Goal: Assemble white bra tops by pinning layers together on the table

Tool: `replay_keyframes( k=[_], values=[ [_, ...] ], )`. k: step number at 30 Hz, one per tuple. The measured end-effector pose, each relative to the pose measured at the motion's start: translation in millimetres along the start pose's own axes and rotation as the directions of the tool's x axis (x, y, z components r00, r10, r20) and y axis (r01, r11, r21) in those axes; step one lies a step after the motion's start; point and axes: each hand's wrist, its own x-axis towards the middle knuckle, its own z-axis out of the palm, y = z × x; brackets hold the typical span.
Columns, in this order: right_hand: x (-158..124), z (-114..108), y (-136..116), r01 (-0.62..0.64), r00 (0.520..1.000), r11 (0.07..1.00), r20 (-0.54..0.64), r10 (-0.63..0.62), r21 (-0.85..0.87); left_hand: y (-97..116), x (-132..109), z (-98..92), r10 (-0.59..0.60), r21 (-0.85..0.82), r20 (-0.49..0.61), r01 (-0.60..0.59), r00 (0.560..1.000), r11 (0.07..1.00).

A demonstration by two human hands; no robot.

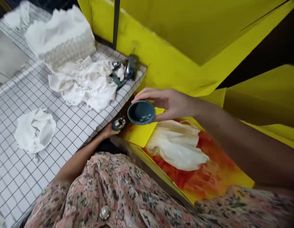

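My right hand [169, 101] grips a dark teal cup [141, 113] by its rim, thumb on the near side and fingers on the far side. The cup's open mouth faces me, with a shiny patch inside. Lower and to the left, beside the table edge, my left hand [110, 130] is wrapped round a dark teal flask [117, 124]. The flask has a bare metal neck and its mouth is uncovered. Cup and flask are apart. Part of my left hand is hidden behind the flask.
Crumpled white fabric pieces [87, 84] and a stacked white bundle [63, 34] lie on the checked tablecloth [63, 133]. A dark glossy bottle [132, 67] stands at the table corner. Pale fabric [177, 144] rests on a yellow box with red-orange stains [215, 171]. Yellow panels [170, 66] rise behind.
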Motion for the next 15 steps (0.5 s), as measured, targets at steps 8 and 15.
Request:
replay_keyframes(
  k=[8,15],
  values=[
    [16,18,183,-0.308,0.930,0.855,0.058,0.363,-0.417,-2,6,2.8,-0.161,0.185,0.067,0.147,0.985,0.972],
    [38,31,213,-0.303,0.887,0.863,0.211,0.410,-0.404,19,16,1.0,-0.259,0.351,0.150,0.194,0.954,0.916]
  ],
)
